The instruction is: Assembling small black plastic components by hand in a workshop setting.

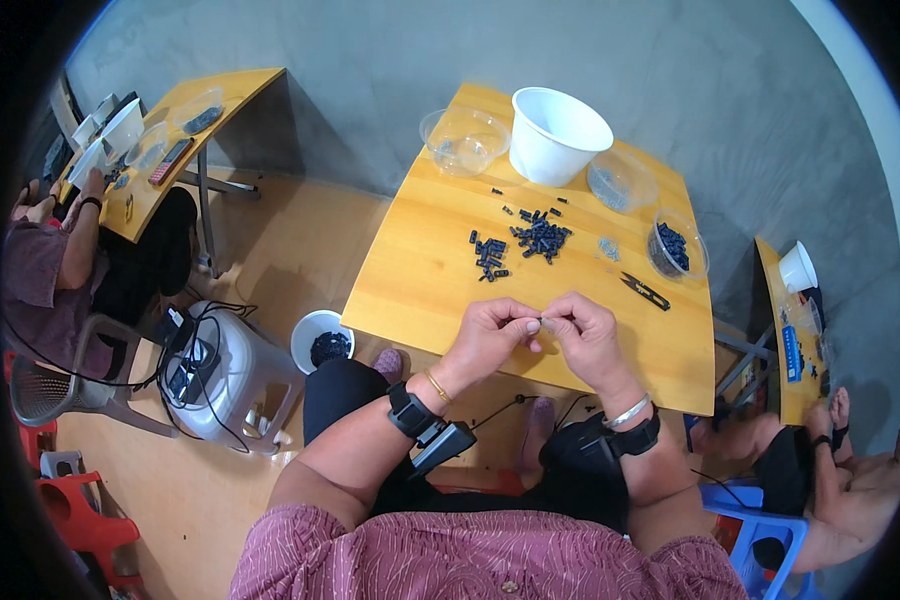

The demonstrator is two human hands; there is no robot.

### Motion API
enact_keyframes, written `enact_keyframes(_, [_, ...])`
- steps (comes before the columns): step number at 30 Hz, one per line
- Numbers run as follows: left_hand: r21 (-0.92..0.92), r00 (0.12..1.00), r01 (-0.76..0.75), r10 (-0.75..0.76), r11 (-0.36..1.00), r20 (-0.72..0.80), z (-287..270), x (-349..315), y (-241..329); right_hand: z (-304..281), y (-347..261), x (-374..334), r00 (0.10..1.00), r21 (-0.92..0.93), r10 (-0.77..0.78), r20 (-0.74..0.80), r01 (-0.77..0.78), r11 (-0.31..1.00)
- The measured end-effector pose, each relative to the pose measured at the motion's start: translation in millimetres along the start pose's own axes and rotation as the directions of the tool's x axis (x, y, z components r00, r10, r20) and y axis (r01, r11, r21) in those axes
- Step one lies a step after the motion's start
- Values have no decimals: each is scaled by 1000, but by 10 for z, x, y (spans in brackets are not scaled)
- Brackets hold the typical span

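My left hand [497,340] and my right hand [582,335] meet above the table's near edge, thumbs and fingertips pinched together. Between them is a small piece, mostly covered by the fingers and too small to name. Beyond the hands, a heap of small black plastic parts [541,236] lies on the wooden table [410,280], with a looser group of black parts [490,256] left of it. Black thread snips [646,291] rest to the right. Near them is a little pile of tiny silvery pieces [608,247].
A white bucket [555,150] stands at the table's back, between clear bowls [465,150]. Another clear bowl holds black parts [673,248]. On the floor at left are a white bucket [310,325] and a grey plastic bin with cables [240,390]. Other people sit at tables on both sides.
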State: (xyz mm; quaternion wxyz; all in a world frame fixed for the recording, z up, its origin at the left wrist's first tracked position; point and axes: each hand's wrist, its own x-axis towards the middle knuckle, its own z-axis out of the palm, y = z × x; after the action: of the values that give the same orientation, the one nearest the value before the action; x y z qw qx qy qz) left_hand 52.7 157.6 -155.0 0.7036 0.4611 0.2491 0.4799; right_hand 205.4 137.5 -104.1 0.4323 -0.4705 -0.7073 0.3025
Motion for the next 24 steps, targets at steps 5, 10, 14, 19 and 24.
enact_keyframes(5, [-35, 1000, 0, 1, 999, 24, -25, -19, -14, 75, 71, -47, 995, 179, 80, -61, -68, 982])
enact_keyframes(10, [-112, 1000, 20, -18, 994, 23, -8, -11, 6, 111, 60, -53, 995, 218, 53, -84, -33, 975])
enact_keyframes(14, [-178, 998, 51, -56, 983, -23, -19, 20, -3, 57, 58, -73, 992, 102, 46, -118, -34, 994])
enact_keyframes(19, [-263, 997, 46, -61, 964, -50, -3, 19, 7, 96, -20, -145, 996, -228, -81, -39, 70, 971])
enact_keyframes(24, [-103, 997, 21, -29, 994, -77, 1, 16, 0, 119, -67, -183, 967, -479, -248, 56, 244, 843])
